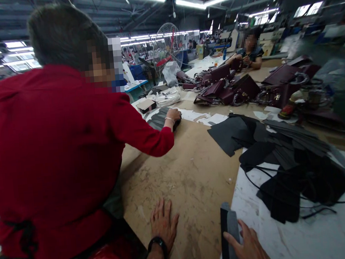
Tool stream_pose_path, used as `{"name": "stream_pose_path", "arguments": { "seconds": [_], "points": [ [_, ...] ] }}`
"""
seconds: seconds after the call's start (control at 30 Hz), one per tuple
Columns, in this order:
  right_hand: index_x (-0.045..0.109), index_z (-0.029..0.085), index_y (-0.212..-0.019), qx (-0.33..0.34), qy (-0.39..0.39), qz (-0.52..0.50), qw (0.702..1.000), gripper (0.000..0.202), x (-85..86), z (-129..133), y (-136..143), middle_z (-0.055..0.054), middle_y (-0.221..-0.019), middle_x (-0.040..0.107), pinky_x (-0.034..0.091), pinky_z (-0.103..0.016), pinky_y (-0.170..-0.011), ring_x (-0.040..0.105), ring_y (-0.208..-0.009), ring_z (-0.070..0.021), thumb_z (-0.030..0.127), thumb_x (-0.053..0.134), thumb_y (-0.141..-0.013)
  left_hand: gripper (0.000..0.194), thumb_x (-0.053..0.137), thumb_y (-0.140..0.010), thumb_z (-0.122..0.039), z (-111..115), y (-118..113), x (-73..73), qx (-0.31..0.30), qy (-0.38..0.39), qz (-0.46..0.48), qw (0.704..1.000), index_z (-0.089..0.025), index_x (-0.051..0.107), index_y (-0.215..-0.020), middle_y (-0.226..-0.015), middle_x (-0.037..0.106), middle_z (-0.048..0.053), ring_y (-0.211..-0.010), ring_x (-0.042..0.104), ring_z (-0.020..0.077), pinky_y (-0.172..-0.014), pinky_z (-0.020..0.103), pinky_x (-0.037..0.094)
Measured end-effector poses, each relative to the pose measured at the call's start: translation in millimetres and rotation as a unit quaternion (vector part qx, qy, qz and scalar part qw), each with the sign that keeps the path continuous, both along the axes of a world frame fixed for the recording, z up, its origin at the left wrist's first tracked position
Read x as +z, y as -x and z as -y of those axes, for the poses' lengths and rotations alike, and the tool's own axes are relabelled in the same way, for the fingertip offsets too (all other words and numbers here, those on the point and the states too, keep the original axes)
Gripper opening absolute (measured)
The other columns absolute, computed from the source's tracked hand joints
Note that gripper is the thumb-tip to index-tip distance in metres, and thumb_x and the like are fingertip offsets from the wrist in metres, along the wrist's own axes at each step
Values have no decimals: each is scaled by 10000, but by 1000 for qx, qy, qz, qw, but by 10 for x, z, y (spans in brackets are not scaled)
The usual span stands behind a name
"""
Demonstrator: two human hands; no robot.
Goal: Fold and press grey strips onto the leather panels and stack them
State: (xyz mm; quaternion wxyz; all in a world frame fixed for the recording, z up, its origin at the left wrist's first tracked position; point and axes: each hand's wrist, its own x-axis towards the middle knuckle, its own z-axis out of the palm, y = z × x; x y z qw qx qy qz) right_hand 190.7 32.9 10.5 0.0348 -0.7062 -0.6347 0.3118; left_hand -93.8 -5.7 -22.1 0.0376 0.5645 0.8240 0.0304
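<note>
My left hand [164, 225], with a black band on the wrist, lies flat on the brown paper [182, 177] covering the table. Its fingers are spread and hold nothing. At the lower right, my right hand [250, 245] has its thumb over a long grey-and-black strip of material [231, 229], gripping it along the side. That strip lies lengthwise where brown paper meets a white surface [278, 237]. Farther right are a heap of dark grey and black cut pieces [282, 144] and thin black cords [261, 176].
A person in a red top [57, 155] leans in close on my left, one hand [173, 115] on a stack of dark pieces [161, 118]. Maroon handbags [226, 86] are piled across the back. Another person [252, 52] sits behind them, near a large fan [167, 47].
</note>
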Motion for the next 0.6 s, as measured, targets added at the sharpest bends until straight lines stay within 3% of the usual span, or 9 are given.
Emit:
{"name": "stream_pose_path", "arguments": {
  "seconds": [0.2, 0.47, 0.6],
  "points": [
    [529, 193, -1201, -10, -9, 0, 1000, 523, -38, -17, 13, -150, -1177, 596, 476, -393, -883, 589, -1097, -292, 492, 493, -773, 504, 399, -899, -384, 0, 6, -10, 1, -2, 6, 1000, -203, 457, -1365, -1476, 360, 126, -1364, 304, 281, -1091, 460, 236],
    [574, 226, -1122, 38, -5, -40, 998, 432, 21, -24, -106, -132, -1144, 623, 464, -386, -906, 568, -1125, -286, 464, 479, -774, 507, 404, -896, -400, 16, -15, 15, 0, 4, 13, 1000, -205, 464, -1360, -1472, 367, 123, -1366, 301, 281, -1100, 464, 233],
    [562, 198, -1134, 2, -13, -40, 999, 462, -163, -31, -113, -154, -1125, 628, 481, -394, -881, 593, -1087, -295, 470, 461, -775, 507, 410, -894, -394, 13, -11, 16, 3, 5, 19, 1000, -208, 460, -1362, -1477, 359, 119, -1368, 300, 277, -1103, 468, 231]
  ]
}}
